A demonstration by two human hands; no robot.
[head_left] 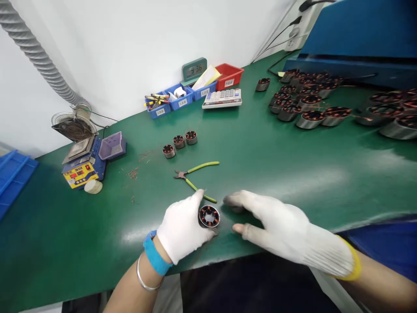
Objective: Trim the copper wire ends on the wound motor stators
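Observation:
My left hand (184, 224), in a white glove, is closed round a small motor stator (201, 221) near the table's front edge. The stator is a metal ring with dark slots and copper windings, its open end facing up. To its right, my gloved right hand (276, 221) is held above the green table with thumb and fingers apart and nothing between them. One thumb tip pokes bare through that glove. Just beyond both hands lie side cutters (182, 174) with green handles, spread open; one handle ends close to my left fingertips.
Three stators (179, 141) stand in a row further back. Many more stators (311, 115) crowd the right side. Copper wire scraps (133, 174) lie at left, near a yellow-fronted soldering pot (81, 174) and purple tray (112, 146). A calculator (223, 99) and blue bins (182, 101) line the wall.

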